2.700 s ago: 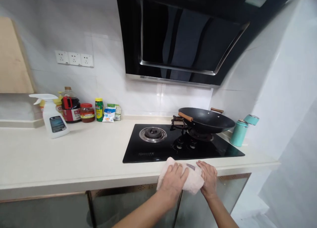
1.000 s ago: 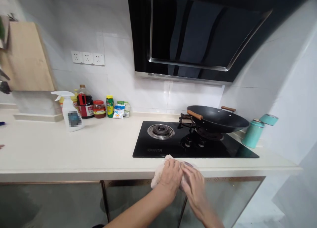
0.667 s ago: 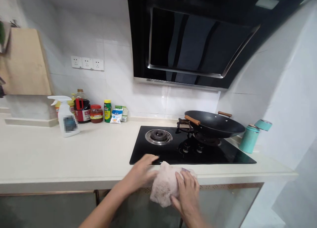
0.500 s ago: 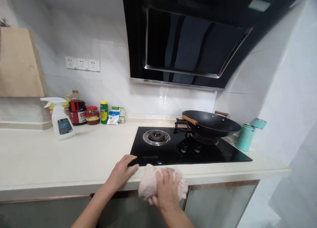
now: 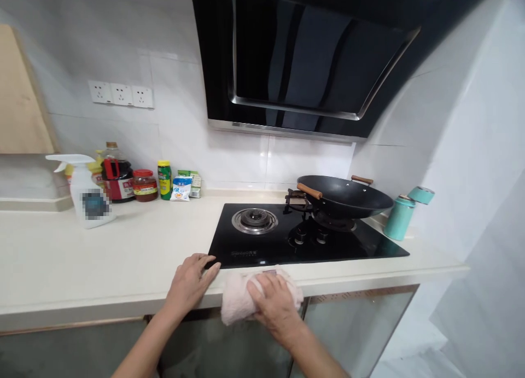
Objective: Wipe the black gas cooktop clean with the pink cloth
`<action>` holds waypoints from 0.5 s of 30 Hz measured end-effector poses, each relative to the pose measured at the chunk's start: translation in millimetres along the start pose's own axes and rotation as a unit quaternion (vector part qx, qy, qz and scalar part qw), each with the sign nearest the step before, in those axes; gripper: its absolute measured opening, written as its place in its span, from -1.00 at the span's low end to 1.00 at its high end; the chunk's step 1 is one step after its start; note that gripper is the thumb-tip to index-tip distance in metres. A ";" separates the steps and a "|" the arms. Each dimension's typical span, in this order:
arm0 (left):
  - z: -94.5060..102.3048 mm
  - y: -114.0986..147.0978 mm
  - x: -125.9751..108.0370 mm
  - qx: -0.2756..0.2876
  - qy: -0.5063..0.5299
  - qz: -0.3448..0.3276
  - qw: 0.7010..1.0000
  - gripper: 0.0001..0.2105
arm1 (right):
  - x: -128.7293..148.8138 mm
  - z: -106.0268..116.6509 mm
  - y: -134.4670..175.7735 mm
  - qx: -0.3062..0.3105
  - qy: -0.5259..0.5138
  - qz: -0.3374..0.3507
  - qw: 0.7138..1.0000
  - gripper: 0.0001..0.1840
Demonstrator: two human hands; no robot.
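Right hand [image 5: 274, 304]: grip clenched over a bunched pink cloth [image 5: 238, 298], fingers pressed down on it. The cloth lies directly under and to the left of this grip, on the front edge of the tabletop [image 5: 135, 252], part of it hanging over the lip. Left hand [image 5: 188, 285]: released, holding nothing; it rests on the tabletop to the left of the right-hand grip, apart from the cloth, with its fingertips at the near left corner of the cooktop [image 5: 311, 253].

Progress, as judged from these positions: work is under way at the front edge, with the cloth in hand and applied to the surface. Completion cannot be certified; no boundary between treated and untreated surface is visible. The edge to the right of the grip and the glass beyond it are out of contact with the cloth. On that glass, a wok [image 5: 346, 196] occupies the burner beyond and to the right of the grip, while the left burner [image 5: 255, 220], straight beyond the cloth, is uncovered.

Also noted: a spray bottle [image 5: 91, 197] stands upright, well to the left of both hands; a turquoise flask [image 5: 398, 218] with its lid tipped back stands beyond and to the right of the grip.
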State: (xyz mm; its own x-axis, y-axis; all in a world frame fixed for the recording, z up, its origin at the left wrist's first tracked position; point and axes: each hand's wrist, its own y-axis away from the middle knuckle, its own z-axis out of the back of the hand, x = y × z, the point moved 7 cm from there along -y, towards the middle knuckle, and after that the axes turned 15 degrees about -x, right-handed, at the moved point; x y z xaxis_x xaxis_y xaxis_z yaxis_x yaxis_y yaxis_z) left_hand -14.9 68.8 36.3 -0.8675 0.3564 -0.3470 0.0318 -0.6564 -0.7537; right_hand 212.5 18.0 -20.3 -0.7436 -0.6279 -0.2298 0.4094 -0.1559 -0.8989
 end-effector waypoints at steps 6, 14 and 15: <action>-1.1 1.3 -10.9 0.025 -0.071 -0.016 0.997 -0.56 | -89.9 54.4 50.1 0.099 0.046 -0.071 0.992 -0.16; -1.6 1.4 -16.2 0.030 -0.109 -0.015 0.994 -0.59 | -258.0 144.0 149.7 0.178 0.192 -0.209 0.942 -0.30; -1.7 2.0 -16.8 0.027 -0.114 -0.016 0.993 -0.60 | -276.5 153.7 160.1 0.189 0.205 -0.226 0.933 -0.32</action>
State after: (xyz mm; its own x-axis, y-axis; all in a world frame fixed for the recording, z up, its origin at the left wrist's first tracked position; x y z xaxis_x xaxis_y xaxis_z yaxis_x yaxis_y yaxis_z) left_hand 0.6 62.7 39.6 -0.9578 0.2219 -0.1828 -0.0195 -0.6844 -0.7288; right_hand 565.0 49.4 -43.4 -0.9936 -0.0997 -0.0523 0.1043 -0.6403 -0.7610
